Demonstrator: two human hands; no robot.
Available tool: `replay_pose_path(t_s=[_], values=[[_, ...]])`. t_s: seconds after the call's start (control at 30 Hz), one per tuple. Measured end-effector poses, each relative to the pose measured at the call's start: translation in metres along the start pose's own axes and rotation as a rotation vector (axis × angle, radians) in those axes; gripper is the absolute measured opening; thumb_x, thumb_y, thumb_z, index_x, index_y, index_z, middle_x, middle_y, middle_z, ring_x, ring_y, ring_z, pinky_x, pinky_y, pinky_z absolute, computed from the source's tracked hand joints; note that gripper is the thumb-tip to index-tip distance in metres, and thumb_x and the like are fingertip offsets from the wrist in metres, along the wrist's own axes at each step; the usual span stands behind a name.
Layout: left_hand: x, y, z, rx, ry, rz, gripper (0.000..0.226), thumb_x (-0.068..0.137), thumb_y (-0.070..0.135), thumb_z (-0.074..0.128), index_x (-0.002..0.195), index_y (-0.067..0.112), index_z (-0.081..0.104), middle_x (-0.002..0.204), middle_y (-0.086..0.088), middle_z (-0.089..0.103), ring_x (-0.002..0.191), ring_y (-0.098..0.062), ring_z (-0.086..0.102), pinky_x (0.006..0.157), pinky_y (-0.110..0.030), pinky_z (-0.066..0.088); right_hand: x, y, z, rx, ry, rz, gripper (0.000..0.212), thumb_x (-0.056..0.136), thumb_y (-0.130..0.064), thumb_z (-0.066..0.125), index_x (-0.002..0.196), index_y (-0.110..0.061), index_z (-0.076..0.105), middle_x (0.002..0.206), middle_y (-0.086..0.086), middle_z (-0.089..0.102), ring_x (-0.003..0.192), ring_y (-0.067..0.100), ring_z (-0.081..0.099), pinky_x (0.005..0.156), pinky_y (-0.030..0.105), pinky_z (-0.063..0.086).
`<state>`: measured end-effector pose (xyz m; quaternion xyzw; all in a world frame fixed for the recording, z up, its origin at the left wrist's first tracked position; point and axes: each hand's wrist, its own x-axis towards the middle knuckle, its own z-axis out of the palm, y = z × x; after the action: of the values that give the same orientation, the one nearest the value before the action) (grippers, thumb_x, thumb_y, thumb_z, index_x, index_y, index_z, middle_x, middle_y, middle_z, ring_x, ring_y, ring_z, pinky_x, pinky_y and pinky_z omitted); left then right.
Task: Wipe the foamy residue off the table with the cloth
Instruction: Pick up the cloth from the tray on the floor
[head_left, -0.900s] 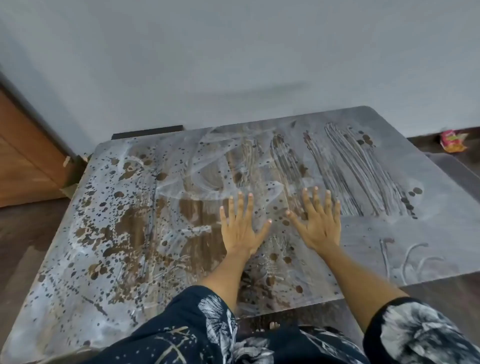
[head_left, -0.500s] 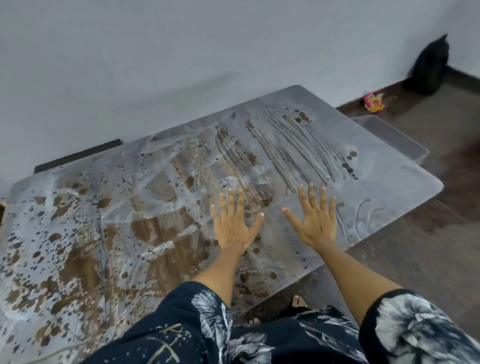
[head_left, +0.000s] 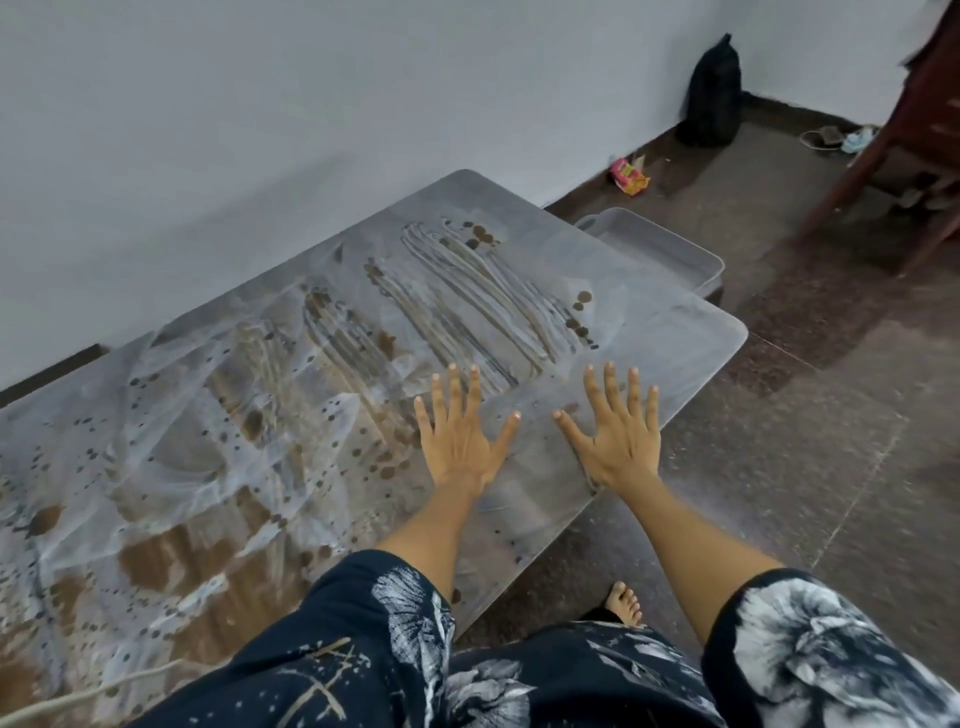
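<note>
1. Compared with the earlier frames, the view had swung right: the table's right end and the floor beyond it had come into sight, while both hands had kept their flat, spread pose, now nearer that right end.
2. The left hand (head_left: 460, 437) lay palm down on the table (head_left: 675, 338), fingers straight and fanned apart, holding nothing.
3. The right hand (head_left: 618, 435) lay flat the same way just beside it, thumb pointing toward the left hand, its heel close to the table's near edge.
4. Both arms came out of dark sleeves (head_left: 395, 649) printed with pale flowers.
5. Foamy residue (head_left: 171, 441) covered most of the tabletop as a whitish film, thickest to the left of the hands.
6. Brown patches and spots of bare wood showed through the film on the near left.
7. Long finger-drawn streaks (head_left: 467, 306) ran through the foam on the far side of the hands.
8. No cloth could be made out anywhere in view.
9. A bare foot (head_left: 623, 603) stood on the floor below the table's near edge.
10. A grey tray (head_left: 670, 244) sat just past the table's far right corner.
11. On the speckled floor farther off lay a pink and yellow wrapper (head_left: 628, 175).
12. A black bag (head_left: 712, 96) stood against the white wall in the far corner.
13. Dark wooden furniture legs (head_left: 878, 150) stood at the far right.
</note>
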<state>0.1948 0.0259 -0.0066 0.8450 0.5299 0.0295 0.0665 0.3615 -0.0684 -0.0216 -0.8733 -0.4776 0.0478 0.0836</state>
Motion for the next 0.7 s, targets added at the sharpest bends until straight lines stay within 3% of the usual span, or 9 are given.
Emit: replay_pose_path(t_s=[0.07,0.23,0.4,0.7], values=[[0.011,0.021,0.003,-0.007,-0.004,0.015,0.081,0.081,0.076,0.003,0.137,0.029,-0.031,0.149,0.002,-0.029,0.139,-0.021,-0.025,0.111,-0.044,-0.019,0.009,0.02,-0.004,0.006,-0.004,0.02,0.09,0.071,-0.081,-0.007,0.147,-0.032,-0.011,0.155,-0.004,-0.016,0.142,0.022,-0.021,0.114,0.044,-0.018],[0.039,0.069,0.013,0.029,-0.01,0.055,0.085,0.069,0.076,-0.015,0.136,0.028,-0.034,0.15,0.0,-0.029,0.139,-0.023,-0.025,0.112,-0.046,-0.017,0.037,0.069,-0.013,0.007,-0.005,0.058,0.09,0.07,-0.08,-0.01,0.146,-0.033,-0.013,0.154,-0.005,-0.018,0.138,0.019,-0.026,0.113,0.043,-0.02],[0.071,0.127,0.017,0.008,-0.001,0.049,0.081,0.082,0.074,0.006,0.136,0.027,-0.032,0.152,-0.001,-0.025,0.14,-0.024,-0.023,0.111,-0.046,-0.017,0.069,0.118,-0.027,-0.012,-0.006,0.074,0.092,0.066,-0.08,-0.017,0.146,-0.033,-0.014,0.154,-0.004,-0.018,0.137,0.019,-0.027,0.113,0.043,-0.02],[0.111,0.217,0.026,-0.024,0.03,0.088,0.08,0.083,0.073,0.013,0.138,0.028,-0.026,0.155,-0.001,-0.016,0.142,-0.023,-0.016,0.112,-0.044,-0.015,0.115,0.193,-0.051,-0.031,0.018,0.111,0.088,0.071,-0.079,-0.011,0.145,-0.033,-0.012,0.157,-0.003,-0.011,0.142,0.022,-0.02,0.114,0.045,-0.018]])
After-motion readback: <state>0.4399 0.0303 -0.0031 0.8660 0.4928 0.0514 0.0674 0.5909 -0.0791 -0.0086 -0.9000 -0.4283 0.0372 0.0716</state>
